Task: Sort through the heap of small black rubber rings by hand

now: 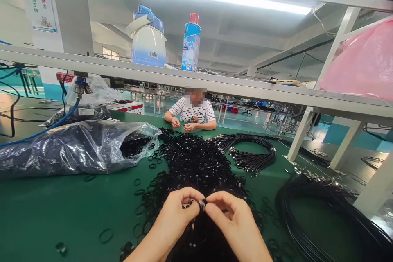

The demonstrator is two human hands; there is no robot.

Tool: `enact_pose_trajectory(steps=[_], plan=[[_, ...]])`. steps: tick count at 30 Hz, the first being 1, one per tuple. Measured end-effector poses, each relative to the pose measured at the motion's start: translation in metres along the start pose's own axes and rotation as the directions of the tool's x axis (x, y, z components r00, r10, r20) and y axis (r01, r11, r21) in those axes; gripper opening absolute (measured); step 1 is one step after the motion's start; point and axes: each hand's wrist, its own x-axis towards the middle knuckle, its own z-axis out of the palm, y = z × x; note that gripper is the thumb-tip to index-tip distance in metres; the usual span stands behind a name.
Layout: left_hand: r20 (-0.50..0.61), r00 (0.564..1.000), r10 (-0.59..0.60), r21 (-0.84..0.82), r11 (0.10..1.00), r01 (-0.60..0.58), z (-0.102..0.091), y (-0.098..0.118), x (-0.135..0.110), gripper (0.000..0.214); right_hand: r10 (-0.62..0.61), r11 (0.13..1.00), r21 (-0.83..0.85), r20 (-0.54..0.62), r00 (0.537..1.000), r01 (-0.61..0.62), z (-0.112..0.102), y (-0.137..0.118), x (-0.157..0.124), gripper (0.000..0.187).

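Observation:
Between my two hands is a small black ring (203, 204), pinched at the fingertips. My left hand (179, 208) grips it from the left, with thumb and forefinger closed; another dark ring seems to rest among its fingers. From the right, my right hand (229, 213) pinches the ring's other side. Both hands hover above a large heap of black rings (199, 159) that runs away from me along the green table (86, 208). Single rings, such as one loose ring (106, 236), lie left of the heap.
A clear plastic bag (80, 147) of black rings lies at left. Coiled black cables (254, 151) rest at right, with a larger cable coil (294, 213) nearer. Across the table sits a person (196, 114) handling small pieces. Overhead, a shelf (172, 74) carries a jug (149, 41) and spray can (190, 45).

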Motion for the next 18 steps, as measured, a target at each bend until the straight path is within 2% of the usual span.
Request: enact_pose_trajectory(steps=[2, 6, 13, 18], plan=[[-0.012, 1.000, -0.001, 0.015, 1.000, 0.001, 0.0020, 0.0002, -0.0005, 0.011, 0.004, 1.000, -0.014, 0.013, 1.000, -0.003, 0.0011, -0.0033, -0.0007, 0.013], [0.015, 1.000, -0.002, 0.002, 1.000, 0.002, 0.0044, -0.0016, -0.0017, 0.013, -0.032, 0.999, -0.042, -0.033, 0.999, 0.030, 0.0016, -0.0043, -0.0011, 0.019], [0.070, 0.998, -0.001, -0.015, 1.000, 0.002, 0.0033, 0.0018, -0.0053, 0.017, -0.232, 0.957, -0.186, -0.030, 0.972, 0.223, -0.0011, -0.0065, -0.0047, 0.028], [0.054, 0.998, -0.016, 0.022, 1.000, 0.015, 0.0030, 0.0009, -0.0044, 0.009, -0.232, 0.945, -0.239, -0.010, 0.973, 0.223, 0.0001, -0.0080, -0.0051, 0.026]])
